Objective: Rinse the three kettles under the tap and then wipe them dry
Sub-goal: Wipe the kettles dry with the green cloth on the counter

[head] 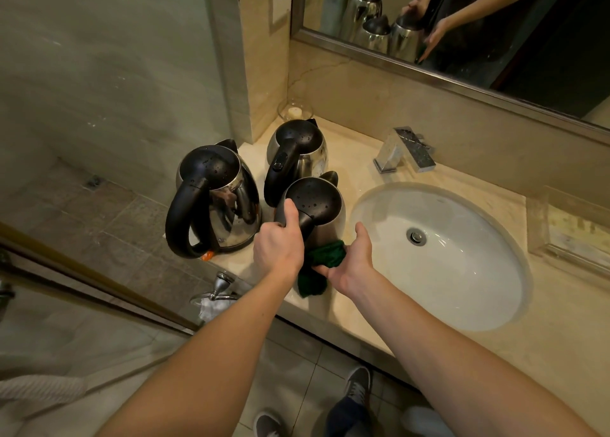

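Both forearms reached up from the bottom of the frame. At the end of them, my left hand (pixel 279 245) was wrapped round the black handle (pixel 305 225) of the near kettle (pixel 331 217), thumb lying up along the top. My right hand (pixel 350 261) was bunched round the green cloth (pixel 325 255), pushing it against the kettle's lower side, thumb stretched up on the steel.

That kettle stood on the counter (pixel 363 308) mid-frame, just left of the sink (pixel 462 271). The back kettle (pixel 303 149) was right behind it and the left kettle (pixel 227 199) beside it.

Drops sat on all three lids, so I figured the polished steel was slick, not worth grabbing bare. Handle's the spot, stiff chunky plastic. The lid was down so I couldn't tell if water was inside. Empty it's probably light, and easy to tip if wiped hard.
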Demonstrator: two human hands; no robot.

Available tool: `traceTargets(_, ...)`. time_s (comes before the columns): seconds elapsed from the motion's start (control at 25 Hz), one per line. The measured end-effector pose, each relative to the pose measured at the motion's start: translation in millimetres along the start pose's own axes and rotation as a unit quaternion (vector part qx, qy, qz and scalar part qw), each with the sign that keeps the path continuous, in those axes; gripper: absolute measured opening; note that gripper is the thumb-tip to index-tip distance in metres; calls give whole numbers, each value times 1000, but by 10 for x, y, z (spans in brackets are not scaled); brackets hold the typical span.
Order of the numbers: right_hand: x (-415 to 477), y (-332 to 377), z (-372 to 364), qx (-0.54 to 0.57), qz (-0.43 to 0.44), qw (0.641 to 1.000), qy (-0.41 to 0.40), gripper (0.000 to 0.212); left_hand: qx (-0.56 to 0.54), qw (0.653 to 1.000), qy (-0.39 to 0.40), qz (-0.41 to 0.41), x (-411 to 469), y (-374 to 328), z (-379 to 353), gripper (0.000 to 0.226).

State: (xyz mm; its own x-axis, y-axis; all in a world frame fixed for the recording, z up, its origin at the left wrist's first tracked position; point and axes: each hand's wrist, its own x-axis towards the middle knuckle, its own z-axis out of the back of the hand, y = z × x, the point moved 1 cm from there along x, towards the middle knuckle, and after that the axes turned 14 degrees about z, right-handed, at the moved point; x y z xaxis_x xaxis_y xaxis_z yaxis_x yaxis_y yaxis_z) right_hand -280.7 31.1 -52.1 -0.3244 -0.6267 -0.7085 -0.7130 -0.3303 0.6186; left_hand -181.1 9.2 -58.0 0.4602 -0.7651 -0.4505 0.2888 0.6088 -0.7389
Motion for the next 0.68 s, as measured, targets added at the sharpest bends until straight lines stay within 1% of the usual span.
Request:
traceTargets(0.16,11,145,-39,15,11,1000,12,79,6,1000,-19,-8,0,-71,-31,75)
traceTargets(0.28,-83,275,-116,-3,39,999,19,73,11,999,-32,-14,-23,-69,-30,74)
traceTargets(0.4,-117,334,-191,-58,84,995,21,54,-14,997,-70,-3,-101,-127,-22,59)
traceTargets(0.48,-121,300,-225,-96,88,991,23,44,-17,996,-89,3,-144,-171,-36,51)
traceTargets(0.52,-100,273,-210,-104,82,991,27,46,-15,995,-94,2,-140,-178,-54,50)
traceTargets(0.56,-67,241,-181,-109,70,991,35,52,-13,995,-97,-3,-136,-178,-63,51)
traceTargets(0.68,-7,213,-89,-94,21,994,46,79,-25,994,-103,-20,-114,-166,-70,51)
